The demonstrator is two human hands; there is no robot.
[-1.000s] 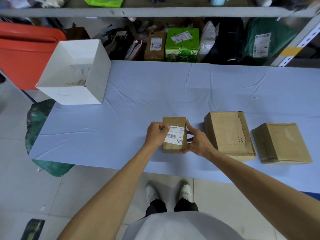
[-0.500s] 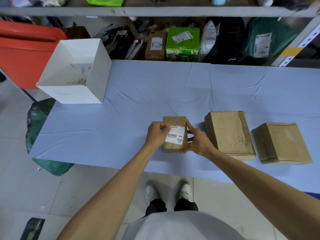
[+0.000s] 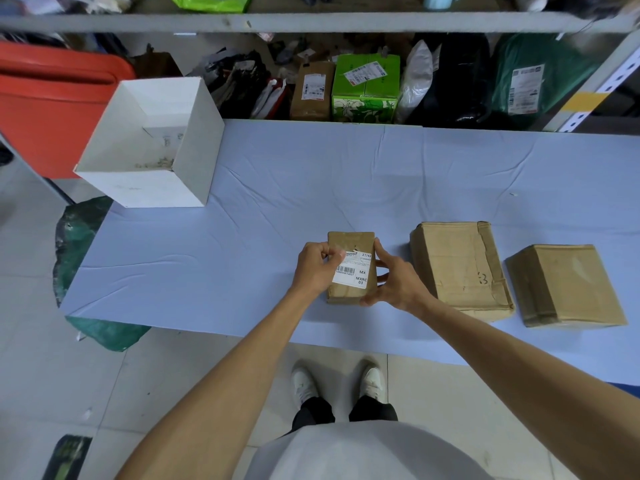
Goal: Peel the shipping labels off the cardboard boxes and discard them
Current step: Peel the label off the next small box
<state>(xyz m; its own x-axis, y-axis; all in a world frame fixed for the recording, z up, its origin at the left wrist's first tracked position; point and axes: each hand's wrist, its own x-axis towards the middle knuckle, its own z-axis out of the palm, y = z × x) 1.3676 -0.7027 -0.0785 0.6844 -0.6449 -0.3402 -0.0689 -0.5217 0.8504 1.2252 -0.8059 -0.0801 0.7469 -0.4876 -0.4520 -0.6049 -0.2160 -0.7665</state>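
A small brown cardboard box (image 3: 350, 242) lies near the front edge of the blue-covered table (image 3: 277, 202). A white shipping label (image 3: 353, 273) with a barcode is stuck on its top. My left hand (image 3: 313, 268) pinches the label's upper left corner, which is lifted and curled off the box. My right hand (image 3: 393, 282) grips the box's right side, thumb at the near corner and index finger along the far edge. Two more brown boxes, a middle one (image 3: 457, 268) and a right one (image 3: 564, 285), lie to the right with no label showing.
An open white box (image 3: 152, 143) stands at the table's back left. Behind the table, a shelf holds labelled parcels, a green box (image 3: 365, 86) and dark bags. A red bin (image 3: 52, 105) is at far left. A green bag (image 3: 83, 237) lies on the floor.
The label's upper left corner has come further off the box under my left fingers. My right hand and the box have hardly moved.
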